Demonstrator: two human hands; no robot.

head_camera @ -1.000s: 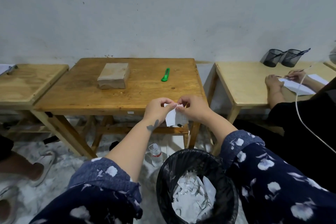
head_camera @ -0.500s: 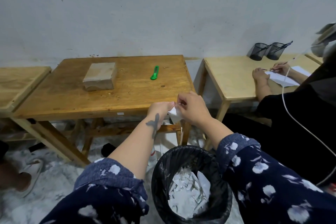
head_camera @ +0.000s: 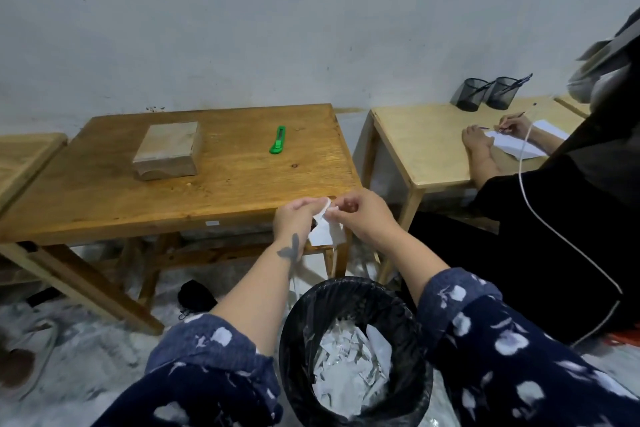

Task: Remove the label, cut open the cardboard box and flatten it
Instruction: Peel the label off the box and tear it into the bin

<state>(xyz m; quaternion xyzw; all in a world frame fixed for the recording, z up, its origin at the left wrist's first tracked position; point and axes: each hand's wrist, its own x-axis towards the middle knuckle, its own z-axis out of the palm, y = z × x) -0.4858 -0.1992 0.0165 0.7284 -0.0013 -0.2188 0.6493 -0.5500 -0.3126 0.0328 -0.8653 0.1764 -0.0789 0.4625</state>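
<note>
White label [head_camera: 325,230] is pinched between both hands, left [head_camera: 292,218] and right [head_camera: 363,218], above the black bin [head_camera: 294,357].

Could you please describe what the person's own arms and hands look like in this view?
Both hands are bare, no gloves. The left hand has a dark butterfly-like tattoo at the wrist. The right hand shows no markings. Both arms wear dark navy sleeves with white floral print, pushed up to mid-forearm.
</note>
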